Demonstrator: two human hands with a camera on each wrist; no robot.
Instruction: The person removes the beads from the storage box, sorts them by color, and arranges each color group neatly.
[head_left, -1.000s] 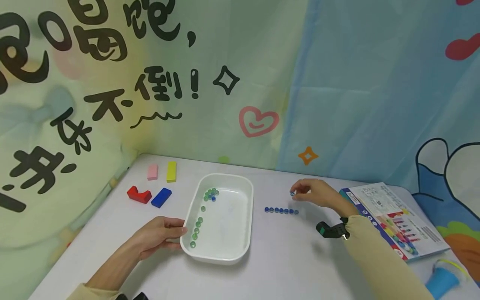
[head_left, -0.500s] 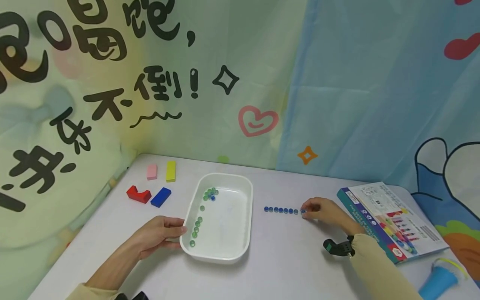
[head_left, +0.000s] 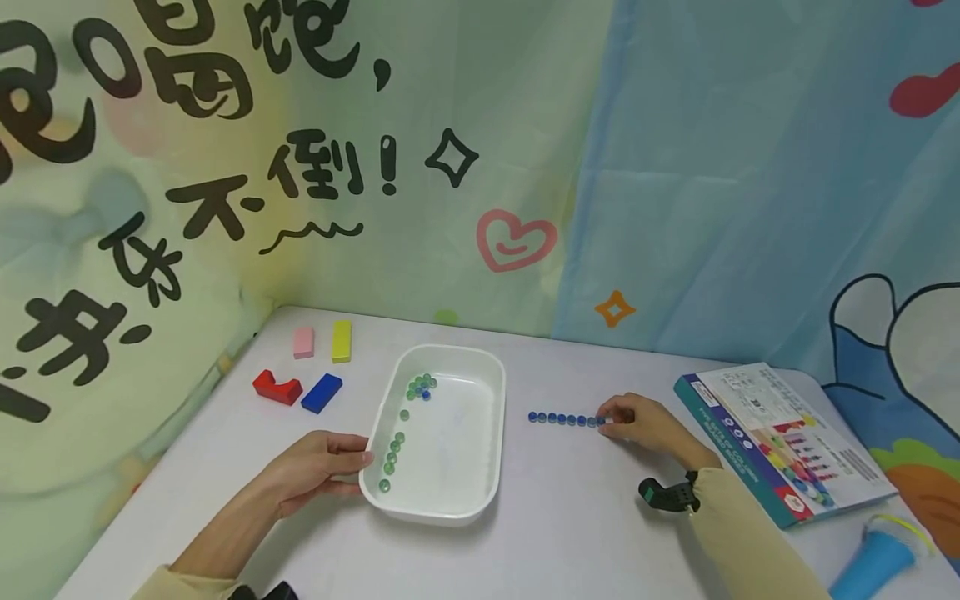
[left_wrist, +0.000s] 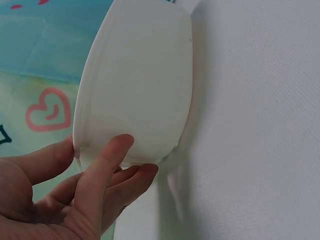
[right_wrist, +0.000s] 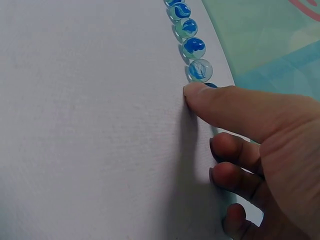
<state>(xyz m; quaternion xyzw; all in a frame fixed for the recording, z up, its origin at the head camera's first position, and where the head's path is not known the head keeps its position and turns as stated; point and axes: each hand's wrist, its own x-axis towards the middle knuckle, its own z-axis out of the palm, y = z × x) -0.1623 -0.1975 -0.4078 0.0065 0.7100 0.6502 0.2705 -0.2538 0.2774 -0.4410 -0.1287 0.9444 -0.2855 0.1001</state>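
A white tray [head_left: 459,454] stands on the white table and holds several green marbles [head_left: 393,454] and one blue marble along its left side. My left hand [head_left: 322,471] grips the tray's near-left corner; in the left wrist view the thumb [left_wrist: 110,157] lies on the tray's [left_wrist: 140,90] outer wall with the fingers under it. A row of blue marbles [head_left: 562,419] lies to the right of the tray. My right hand [head_left: 641,421] is at the row's right end, its fingers curled. Its thumb [right_wrist: 200,97] half hides the last blue marble [right_wrist: 210,85] of the row [right_wrist: 193,47].
Pink [head_left: 303,342], yellow [head_left: 342,341], red [head_left: 277,387] and blue [head_left: 322,393] blocks lie at the back left. A printed box [head_left: 780,442] lies at the right, a blue cup [head_left: 873,562] near the front right corner. A cloth backdrop closes the far side.
My right hand came down and forward from behind the row with a blue marble and set it at the row's right end. The left hand and tray stayed put.
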